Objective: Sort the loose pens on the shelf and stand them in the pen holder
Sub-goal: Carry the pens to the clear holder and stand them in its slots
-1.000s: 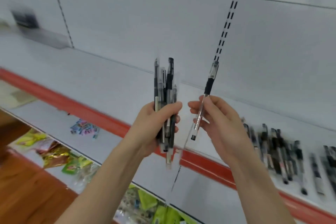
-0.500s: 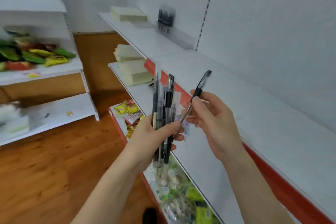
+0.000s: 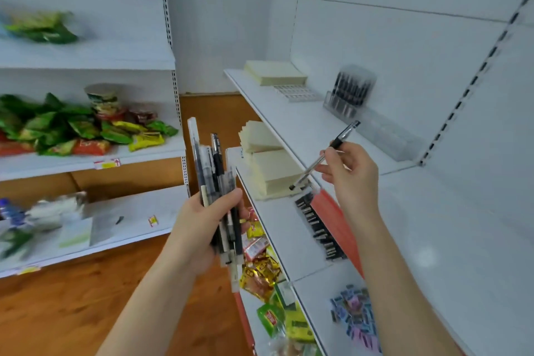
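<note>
**One pen out, holder up ahead**

The left hand [image 3: 196, 228] has its fingers wrapped tight round a bundle of pens [image 3: 213, 165], held upright in the air beside the shelves. The right hand [image 3: 351, 179] pinches a single pen [image 3: 341, 140] between thumb and fingertips. That pen is tilted, its upper end pointing at the clear pen holder [image 3: 381, 131] at the back of the upper shelf [image 3: 289, 113], well apart from it. Dark pens stand in the holder's far end, and the near stretch looks free. The smart play, I'd say, is to turn the pen upright first, pick a free slot and lower it straight. The pinch should let go only once the pen is seated, and the left fist should stay firm so nothing slides out.
</note>
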Action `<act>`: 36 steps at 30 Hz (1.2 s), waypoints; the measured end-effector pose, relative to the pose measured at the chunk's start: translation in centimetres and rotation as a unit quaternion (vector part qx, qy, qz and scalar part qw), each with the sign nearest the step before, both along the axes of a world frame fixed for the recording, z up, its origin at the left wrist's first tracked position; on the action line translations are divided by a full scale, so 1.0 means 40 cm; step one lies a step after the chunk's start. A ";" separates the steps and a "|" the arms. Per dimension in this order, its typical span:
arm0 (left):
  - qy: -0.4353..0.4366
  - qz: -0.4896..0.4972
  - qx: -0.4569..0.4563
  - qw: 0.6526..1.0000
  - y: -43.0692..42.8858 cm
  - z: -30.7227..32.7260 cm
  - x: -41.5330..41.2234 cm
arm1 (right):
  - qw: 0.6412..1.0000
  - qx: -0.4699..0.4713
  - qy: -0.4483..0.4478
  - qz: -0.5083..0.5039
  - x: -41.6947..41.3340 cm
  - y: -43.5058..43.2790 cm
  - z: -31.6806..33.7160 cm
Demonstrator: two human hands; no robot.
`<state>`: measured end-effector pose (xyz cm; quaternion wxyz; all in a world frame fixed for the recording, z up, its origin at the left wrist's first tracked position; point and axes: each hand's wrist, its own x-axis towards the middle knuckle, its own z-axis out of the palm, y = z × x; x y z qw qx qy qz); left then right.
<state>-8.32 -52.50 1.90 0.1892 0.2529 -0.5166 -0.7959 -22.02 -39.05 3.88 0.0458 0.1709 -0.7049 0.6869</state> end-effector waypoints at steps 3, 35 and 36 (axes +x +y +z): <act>0.008 0.003 0.026 1.000 -0.080 0.013 -0.078 | 1.000 0.004 -0.015 -0.023 -0.099 -0.079 -0.009; 0.037 -0.465 0.100 0.879 -0.237 0.088 -0.906 | 0.855 0.144 0.038 -0.496 -0.605 0.030 0.100; 0.042 -0.464 0.102 0.879 -0.232 0.093 -0.918 | 0.854 0.161 0.039 -0.492 -0.622 0.034 0.095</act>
